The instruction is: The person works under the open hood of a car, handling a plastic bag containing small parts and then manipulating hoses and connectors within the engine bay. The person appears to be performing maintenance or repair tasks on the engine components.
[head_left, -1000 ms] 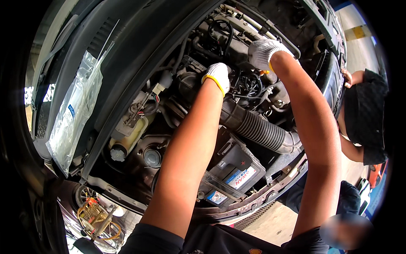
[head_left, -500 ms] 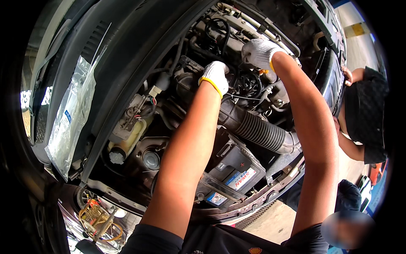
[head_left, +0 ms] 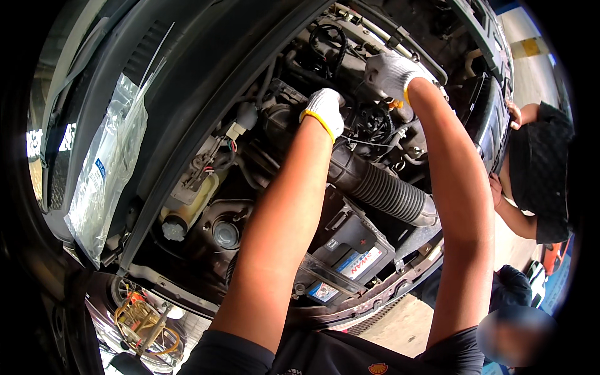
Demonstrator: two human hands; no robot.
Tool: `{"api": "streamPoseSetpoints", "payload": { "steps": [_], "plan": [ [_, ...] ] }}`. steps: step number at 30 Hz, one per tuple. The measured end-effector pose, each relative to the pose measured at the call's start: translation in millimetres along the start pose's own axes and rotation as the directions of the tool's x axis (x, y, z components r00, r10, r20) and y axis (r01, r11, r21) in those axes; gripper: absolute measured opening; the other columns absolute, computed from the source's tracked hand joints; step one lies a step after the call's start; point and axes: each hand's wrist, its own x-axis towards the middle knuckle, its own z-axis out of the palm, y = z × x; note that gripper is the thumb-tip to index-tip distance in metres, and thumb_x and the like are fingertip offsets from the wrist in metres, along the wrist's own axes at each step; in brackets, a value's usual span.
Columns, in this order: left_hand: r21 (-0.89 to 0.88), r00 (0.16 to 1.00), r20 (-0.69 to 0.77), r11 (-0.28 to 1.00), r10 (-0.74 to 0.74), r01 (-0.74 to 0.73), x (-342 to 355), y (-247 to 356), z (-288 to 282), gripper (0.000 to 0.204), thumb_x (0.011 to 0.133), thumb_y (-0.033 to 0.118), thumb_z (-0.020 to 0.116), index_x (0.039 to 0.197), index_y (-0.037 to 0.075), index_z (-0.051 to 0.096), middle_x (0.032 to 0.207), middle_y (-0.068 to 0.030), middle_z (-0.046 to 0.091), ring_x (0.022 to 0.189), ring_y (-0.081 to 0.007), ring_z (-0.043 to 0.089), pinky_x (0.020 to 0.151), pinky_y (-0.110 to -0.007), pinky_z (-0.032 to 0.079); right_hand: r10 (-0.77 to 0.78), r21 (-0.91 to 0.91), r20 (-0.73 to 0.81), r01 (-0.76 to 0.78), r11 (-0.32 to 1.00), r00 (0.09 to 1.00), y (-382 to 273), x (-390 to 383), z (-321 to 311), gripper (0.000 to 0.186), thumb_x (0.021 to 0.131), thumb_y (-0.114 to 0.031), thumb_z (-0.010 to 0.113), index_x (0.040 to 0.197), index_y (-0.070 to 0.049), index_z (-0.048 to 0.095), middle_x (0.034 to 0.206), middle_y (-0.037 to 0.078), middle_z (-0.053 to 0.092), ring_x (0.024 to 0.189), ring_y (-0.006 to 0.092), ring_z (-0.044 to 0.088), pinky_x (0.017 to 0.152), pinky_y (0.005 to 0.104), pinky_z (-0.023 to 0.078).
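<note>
Both my hands wear white knit gloves with yellow cuffs and reach over a car's engine. My left hand (head_left: 325, 110) is closed, its fingers curled down beside the black wiring and hoses (head_left: 373, 124); what it grips is hidden. Farther right, my right hand (head_left: 392, 74) is also closed over the engine (head_left: 351, 65), and its fingertips are out of sight. An orange piece (head_left: 395, 104) shows just under the right wrist. Between my forearms runs a ribbed black air intake hose (head_left: 390, 192).
A battery (head_left: 353, 250) sits near the front edge, with a yellowish fluid reservoir (head_left: 190, 209) to its left. A clear plastic bag (head_left: 106, 169) lies on the cowl at left. At right, a person in dark clothes (head_left: 540, 169) rests a hand on the car; another is at lower right.
The whole view has shifted slightly. Both gloved hands stay at nearly the same spots over the engine, still closed.
</note>
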Motion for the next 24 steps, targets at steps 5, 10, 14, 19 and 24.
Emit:
{"api": "streamPoseSetpoints", "payload": {
  "steps": [5,10,14,19,24],
  "plan": [
    [0.055,0.999,0.005,0.997,0.050,-0.050,-3,7,-1,0.048,0.076,0.003,0.078,0.124,0.007,0.078,0.129,-0.0204,0.073,0.122,-0.0362,0.071,0.107,-0.041,0.057,-0.106,0.195,-0.049,0.113,0.974,0.993,45,-12,-5,0.026,0.093,-0.020,0.066,0.111,-0.006,0.077,0.095,0.015,0.076,0.086,0.0285,0.071,0.079,0.0381,0.056],
    [-0.121,0.995,-0.090,0.991,0.053,-0.064,12,-21,17,0.046,0.075,-0.001,0.075,0.122,0.000,0.077,0.126,-0.0245,0.073,0.120,-0.0364,0.072,0.105,-0.041,0.058,-0.070,0.248,-0.083,0.088,0.965,0.994,42,-29,-21,0.023,0.094,-0.017,0.064,0.108,-0.005,0.077,0.090,0.013,0.075,0.082,0.0240,0.070,0.078,0.0364,0.056],
    [-0.077,0.998,-0.006,0.995,0.069,-0.069,-5,4,5,0.048,0.083,-0.015,0.060,0.129,-0.009,0.071,0.130,-0.0281,0.072,0.124,-0.0346,0.071,0.108,-0.038,0.054,-0.068,0.207,-0.060,0.079,0.975,0.996,57,-40,-14,0.026,0.089,-0.017,0.062,0.106,-0.006,0.078,0.096,0.014,0.077,0.088,0.0292,0.073,0.083,0.0382,0.057],
    [-0.163,0.992,-0.120,0.984,0.049,-0.068,5,-19,15,0.044,0.074,-0.002,0.077,0.118,-0.001,0.079,0.121,-0.0271,0.074,0.118,-0.0385,0.072,0.104,-0.042,0.058,-0.049,0.158,-0.026,0.052,0.986,0.998,33,-32,-18,0.027,0.090,-0.018,0.063,0.109,-0.008,0.079,0.101,0.015,0.078,0.097,0.0325,0.074,0.089,0.0393,0.057],
    [-0.138,0.995,-0.068,0.987,0.071,-0.080,0,-11,16,0.039,0.090,-0.011,0.057,0.127,-0.011,0.070,0.126,-0.0285,0.074,0.119,-0.0342,0.072,0.104,-0.039,0.056,-0.024,0.132,-0.068,0.033,0.991,0.997,46,-25,-9,0.027,0.091,-0.020,0.065,0.110,-0.010,0.080,0.102,0.016,0.078,0.097,0.0346,0.074,0.089,0.0409,0.057]
  ]
}}
